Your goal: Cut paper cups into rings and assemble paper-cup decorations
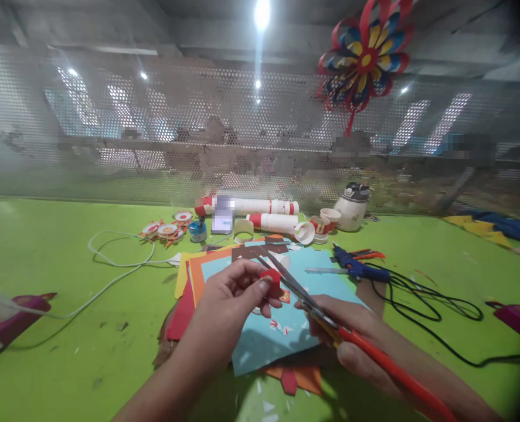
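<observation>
Between the thumb and fingers of my left hand (237, 293) is a small piece of red paper (271, 282). My right hand (343, 328) grips scissors (297, 289) with red handles; their blades point up and to the left, parted, close beside the red paper. Below both hands lies a light blue sheet of paper (260, 346) with small red and white scraps (281, 327) on it. Under and behind it, a stack of coloured sheets (193, 275) shows yellow, orange and red edges.
A blue glue gun (359, 266) with a black cord lies at right. Behind the paper stand a phone (223, 217), stacked paper cups (272, 223), a blue jar (197, 231) and a white kettle-like jug (351, 208). A white cable (123, 269) loops at left near a purple power strip (13, 328).
</observation>
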`<state>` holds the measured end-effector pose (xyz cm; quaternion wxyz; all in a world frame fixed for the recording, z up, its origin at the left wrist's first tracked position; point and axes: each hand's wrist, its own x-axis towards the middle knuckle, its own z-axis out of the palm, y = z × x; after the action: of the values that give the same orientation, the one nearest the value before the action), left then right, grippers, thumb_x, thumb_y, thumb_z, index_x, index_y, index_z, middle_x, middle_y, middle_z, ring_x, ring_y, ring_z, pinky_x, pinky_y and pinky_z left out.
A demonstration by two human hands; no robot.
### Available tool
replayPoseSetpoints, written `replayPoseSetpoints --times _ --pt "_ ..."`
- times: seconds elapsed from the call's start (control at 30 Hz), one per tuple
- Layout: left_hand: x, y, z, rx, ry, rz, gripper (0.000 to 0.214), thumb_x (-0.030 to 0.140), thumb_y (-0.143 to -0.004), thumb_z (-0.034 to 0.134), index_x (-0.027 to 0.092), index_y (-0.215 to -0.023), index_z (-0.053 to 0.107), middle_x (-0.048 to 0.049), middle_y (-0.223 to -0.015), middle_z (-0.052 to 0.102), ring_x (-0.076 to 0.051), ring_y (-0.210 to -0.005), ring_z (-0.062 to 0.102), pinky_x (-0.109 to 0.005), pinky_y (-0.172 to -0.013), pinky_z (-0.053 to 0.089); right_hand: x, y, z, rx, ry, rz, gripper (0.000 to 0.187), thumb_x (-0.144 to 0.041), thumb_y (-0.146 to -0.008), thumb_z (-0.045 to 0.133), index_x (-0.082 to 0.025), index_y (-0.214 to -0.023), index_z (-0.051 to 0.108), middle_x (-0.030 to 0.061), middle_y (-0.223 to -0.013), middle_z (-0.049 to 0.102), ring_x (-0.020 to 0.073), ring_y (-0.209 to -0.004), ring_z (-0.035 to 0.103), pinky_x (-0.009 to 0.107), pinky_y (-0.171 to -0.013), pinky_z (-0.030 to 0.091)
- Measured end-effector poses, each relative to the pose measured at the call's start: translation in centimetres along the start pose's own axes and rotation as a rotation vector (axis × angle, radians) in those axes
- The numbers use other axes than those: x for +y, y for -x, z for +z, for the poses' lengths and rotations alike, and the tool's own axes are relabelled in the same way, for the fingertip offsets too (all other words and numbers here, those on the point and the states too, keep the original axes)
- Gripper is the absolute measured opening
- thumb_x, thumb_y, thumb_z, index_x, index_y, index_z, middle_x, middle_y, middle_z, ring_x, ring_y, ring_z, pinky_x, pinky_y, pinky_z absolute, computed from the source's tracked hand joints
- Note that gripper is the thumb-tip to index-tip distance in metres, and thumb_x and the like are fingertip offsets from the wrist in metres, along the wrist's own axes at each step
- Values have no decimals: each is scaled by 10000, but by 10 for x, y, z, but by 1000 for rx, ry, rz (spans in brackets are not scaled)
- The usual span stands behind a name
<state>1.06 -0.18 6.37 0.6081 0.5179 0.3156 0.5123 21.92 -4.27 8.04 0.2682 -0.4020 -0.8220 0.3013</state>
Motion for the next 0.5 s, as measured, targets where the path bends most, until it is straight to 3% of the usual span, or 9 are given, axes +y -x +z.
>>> replayPoseSetpoints --times 0.5 --pt "3 1 4 45 -19 -13 99 211 -763 670 130 -769 612 -39 -648 687 -120 -586 620 -215 -538 490 4 0 5 76 -50 -34 445 -577 -861 463 -216 -1042 650 62 -796 642 196 -686 565 275 -597 478"
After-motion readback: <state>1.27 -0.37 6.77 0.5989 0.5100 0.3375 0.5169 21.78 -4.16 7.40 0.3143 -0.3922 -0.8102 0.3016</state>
